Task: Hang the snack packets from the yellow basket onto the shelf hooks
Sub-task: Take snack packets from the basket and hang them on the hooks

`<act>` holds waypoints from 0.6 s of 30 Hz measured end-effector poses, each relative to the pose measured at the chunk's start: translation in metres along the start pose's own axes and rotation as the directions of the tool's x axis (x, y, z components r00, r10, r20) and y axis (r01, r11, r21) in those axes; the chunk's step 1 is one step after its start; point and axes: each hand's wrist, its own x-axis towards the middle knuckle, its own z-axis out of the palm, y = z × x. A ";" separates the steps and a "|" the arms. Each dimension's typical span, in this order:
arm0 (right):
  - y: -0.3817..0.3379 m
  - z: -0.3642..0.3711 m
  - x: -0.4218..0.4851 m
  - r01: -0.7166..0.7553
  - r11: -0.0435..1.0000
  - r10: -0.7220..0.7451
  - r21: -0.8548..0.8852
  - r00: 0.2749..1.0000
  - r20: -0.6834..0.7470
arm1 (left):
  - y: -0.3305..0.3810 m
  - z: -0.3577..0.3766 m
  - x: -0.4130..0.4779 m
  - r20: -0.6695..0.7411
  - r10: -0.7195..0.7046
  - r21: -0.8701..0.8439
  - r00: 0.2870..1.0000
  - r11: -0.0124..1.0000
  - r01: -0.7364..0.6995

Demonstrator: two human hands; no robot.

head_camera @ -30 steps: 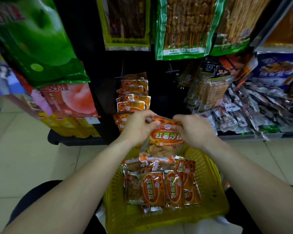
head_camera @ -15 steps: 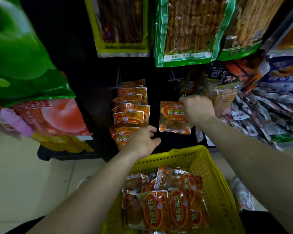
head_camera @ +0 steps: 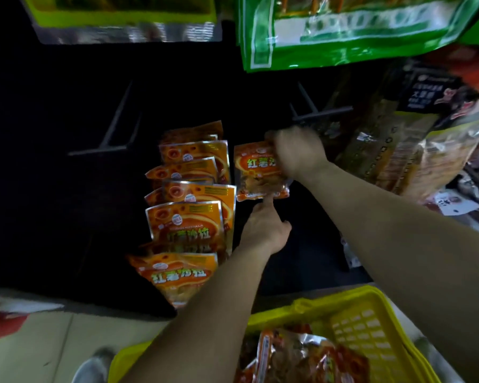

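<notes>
So the right hand (head_camera: 297, 154) is up at the shelf with its fingers curled tight over the top right corner of one orange snack packet (head_camera: 256, 172), properly gripping it, not just resting on it. The hand is pretty blurred, so I honestly can't tell whether the packet's hole is on a peg or not. The packet hangs upright against the dark back panel, just to the right of a column of the same orange packets (head_camera: 188, 217) that overlap each other down the shelf. The left hand (head_camera: 264, 230) sits right below it and isn't holding anything. Its index finger (head_camera: 266, 204) is stuck out straight with the tip touching the packet's bottom edge, the thumb pokes off to the side, and the other fingers look tucked in. A metal hook (head_camera: 320, 115) sticks out just above and right of the gripping hand, and another hook (head_camera: 114, 134) is off to the left of the column. The yellow basket (head_camera: 371, 322) is down in the bottom right corner under both forearms, with more orange packets (head_camera: 302, 357) piled inside. A big green bag (head_camera: 343, 31) hangs overhead.
</notes>
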 end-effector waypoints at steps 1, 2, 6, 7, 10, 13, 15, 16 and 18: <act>0.001 0.004 0.008 -0.001 1.000 0.001 0.023 1.000 -0.002 | -0.001 0.001 0.009 -0.008 -0.009 -0.017 1.000 1.000 0.009; 0.002 0.006 0.016 -0.006 0.998 0.006 0.062 1.000 -0.003 | -0.002 0.002 0.018 -0.015 -0.016 -0.030 1.000 0.999 0.015; 0.002 0.014 0.033 -0.003 0.995 -0.001 0.101 0.999 0.045 | -0.007 0.001 0.047 -0.034 -0.035 -0.003 0.999 0.999 0.035; 0.003 0.015 0.034 -0.010 0.995 0.006 0.095 0.999 0.037 | -0.009 -0.001 0.053 -0.038 -0.046 0.002 0.998 0.999 0.046; 0.002 0.012 0.026 -0.051 0.984 0.056 0.169 0.998 -0.025 | -0.012 -0.005 0.068 -0.038 -0.069 0.001 0.997 0.998 0.069; 0.004 0.003 0.009 -0.032 0.967 0.057 0.252 0.994 -0.090 | -0.007 -0.002 0.077 -0.022 -0.067 0.045 0.997 0.997 0.068; 0.009 -0.005 -0.006 -0.019 0.948 0.060 0.316 0.991 -0.118 | -0.002 -0.002 0.083 -0.024 -0.060 0.075 0.998 0.995 0.062; 0.011 -0.008 -0.013 -0.018 0.936 0.064 0.353 0.991 -0.118 | 0.000 -0.003 0.086 -0.031 -0.058 0.084 0.998 0.995 0.060; 0.013 -0.011 -0.025 -0.016 0.913 0.060 0.407 0.994 -0.094 | 0.003 -0.008 0.093 -0.042 -0.065 0.081 0.997 0.994 0.069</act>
